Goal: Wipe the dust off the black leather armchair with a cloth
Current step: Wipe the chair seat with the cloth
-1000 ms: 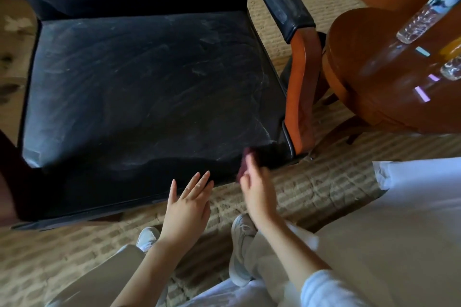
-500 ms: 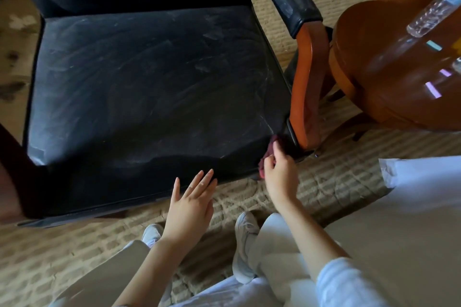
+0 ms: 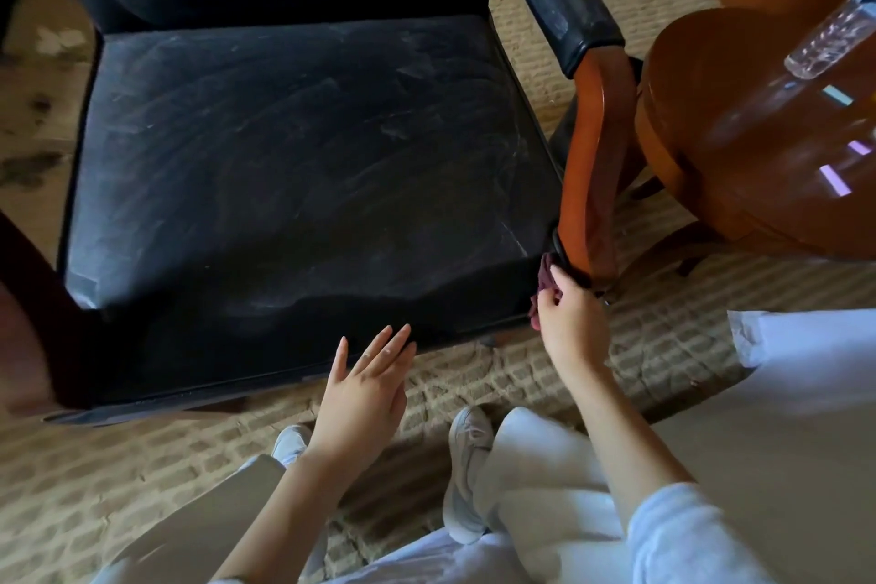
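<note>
Cloth (image 3: pixel 546 276) in pinch of right hand (image 3: pixel 571 325) at armchair (image 3: pixel 303 166) corner, wooden post (image 3: pixel 590 166) just beside (left hand (image 3: pixel 362 391) flat).

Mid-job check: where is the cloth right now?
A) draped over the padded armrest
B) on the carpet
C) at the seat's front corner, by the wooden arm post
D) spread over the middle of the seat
C: the right hand holds the cloth against the front corner of the seat, beside the wooden arm post.
</note>
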Available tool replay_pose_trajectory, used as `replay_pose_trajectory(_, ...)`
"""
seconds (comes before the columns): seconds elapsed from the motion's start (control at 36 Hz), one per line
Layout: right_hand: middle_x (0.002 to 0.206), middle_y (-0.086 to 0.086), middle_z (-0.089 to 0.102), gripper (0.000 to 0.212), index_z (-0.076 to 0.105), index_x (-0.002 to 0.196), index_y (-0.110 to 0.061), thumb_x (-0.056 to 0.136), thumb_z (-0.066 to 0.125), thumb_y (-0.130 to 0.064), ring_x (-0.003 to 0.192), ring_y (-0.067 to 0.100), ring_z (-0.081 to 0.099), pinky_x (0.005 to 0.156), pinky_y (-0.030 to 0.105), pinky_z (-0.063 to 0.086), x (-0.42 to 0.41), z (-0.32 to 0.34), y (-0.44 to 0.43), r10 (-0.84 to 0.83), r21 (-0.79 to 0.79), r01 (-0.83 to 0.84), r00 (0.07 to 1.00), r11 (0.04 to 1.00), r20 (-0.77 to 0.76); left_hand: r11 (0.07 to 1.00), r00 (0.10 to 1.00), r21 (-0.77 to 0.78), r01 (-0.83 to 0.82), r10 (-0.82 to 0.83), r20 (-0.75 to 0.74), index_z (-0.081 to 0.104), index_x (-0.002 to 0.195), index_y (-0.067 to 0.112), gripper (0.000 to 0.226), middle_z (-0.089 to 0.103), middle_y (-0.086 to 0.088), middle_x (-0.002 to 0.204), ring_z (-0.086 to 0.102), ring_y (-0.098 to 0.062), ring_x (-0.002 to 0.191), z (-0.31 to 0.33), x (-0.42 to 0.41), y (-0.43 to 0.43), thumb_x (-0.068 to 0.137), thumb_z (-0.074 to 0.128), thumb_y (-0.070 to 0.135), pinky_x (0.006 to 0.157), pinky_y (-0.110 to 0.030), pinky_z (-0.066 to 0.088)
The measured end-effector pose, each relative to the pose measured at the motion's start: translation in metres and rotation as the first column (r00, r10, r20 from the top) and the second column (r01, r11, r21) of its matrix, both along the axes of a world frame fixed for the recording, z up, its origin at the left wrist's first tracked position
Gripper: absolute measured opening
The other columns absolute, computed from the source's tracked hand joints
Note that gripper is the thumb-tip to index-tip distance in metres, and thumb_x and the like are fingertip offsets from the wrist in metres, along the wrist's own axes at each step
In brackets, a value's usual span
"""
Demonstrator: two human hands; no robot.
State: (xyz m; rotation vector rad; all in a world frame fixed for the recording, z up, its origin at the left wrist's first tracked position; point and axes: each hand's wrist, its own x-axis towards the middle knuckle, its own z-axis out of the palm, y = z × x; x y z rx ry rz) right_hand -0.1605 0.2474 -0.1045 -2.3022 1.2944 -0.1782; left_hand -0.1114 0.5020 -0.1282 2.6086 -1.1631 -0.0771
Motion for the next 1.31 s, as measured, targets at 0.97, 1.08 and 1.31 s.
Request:
replay_pose_trajectory(0.97,0.106,0.014,0.06,0.046,0.041,0.143,-0.024,0.098,0.041,-0.023,0.096,0.032,0.062,0.073,0.034,0.048,0.019,0.018,0.036,0.404,-0.051,-0.415,0.903,0.908,-0.147,0.996,0.988,-0.053,-0.074,0.066,-0.142,0.068,0.117,0.023,0.046,0.057,0.008,0.133,0.053,-0.014,0.124,0.008,0.005,-0.002,0.087,0.034,0.03,0.107,-0.045,0.029)
replay_pose_trajectory(1.08,0.112,0.008,0.055,0.049,0.031,0.148,-0.033,0.1,0.038,-0.029,0.092,0.028,0.063,0.073,0.035,0.052,0.027,0.018,0.092,0.633,0.028,-0.637,0.758,0.77,-0.159,0.995,0.99,-0.065,-0.072,0.063,-0.127,0.07,0.112,0.023,0.044,0.06,0.009,0.129,0.048,-0.009,0.122,0.009,0.006,-0.003,0.084,0.038,0.028,0.105,-0.045,0.03)
replay_pose_trajectory(1.31,0.109,0.015,0.061,0.044,0.049,0.138,-0.034,0.096,0.043,-0.022,0.103,0.036,0.06,0.078,0.039,0.047,0.018,0.012,-0.002,0.237,-0.032,-0.243,0.962,0.969,-0.132,0.984,0.971,-0.131,-0.121,0.09,-0.222,0.067,0.118,0.016,0.044,0.063,0.003,0.127,0.056,-0.014,0.12,0.017,0.01,0.003,0.089,0.036,0.026,0.108,-0.04,0.031)
